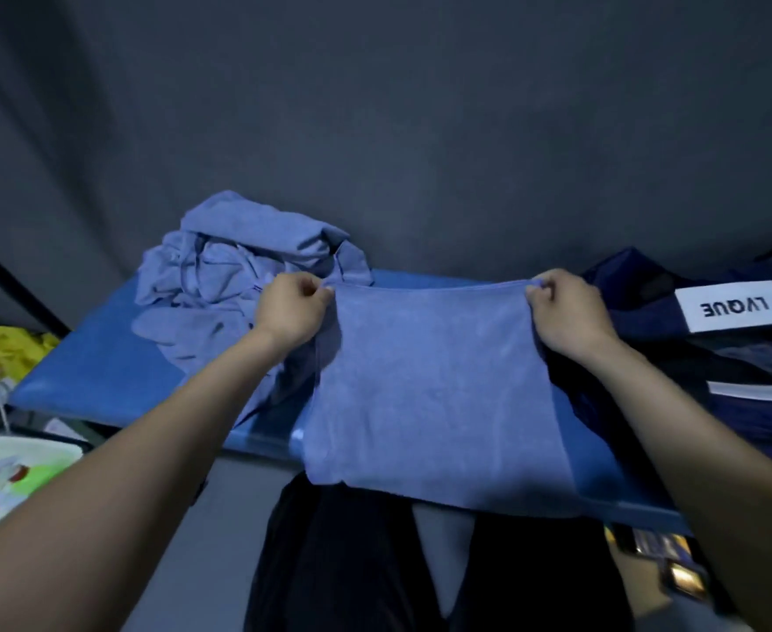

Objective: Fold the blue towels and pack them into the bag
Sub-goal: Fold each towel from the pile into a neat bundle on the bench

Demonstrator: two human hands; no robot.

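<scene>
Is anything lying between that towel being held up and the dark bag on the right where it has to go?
Nothing visible does. Both hands, left and right, pinch the towel by its far corners, and the navy bag sits directly beside it on the blue table. The heap of unfolded towels lies on the opposite side, out of the way.

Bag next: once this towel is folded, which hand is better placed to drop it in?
Probably the right hand: the dark bag lies just beyond it, while the left hand, pinching the towel's other corner, is beside the unfolded pile.
</scene>
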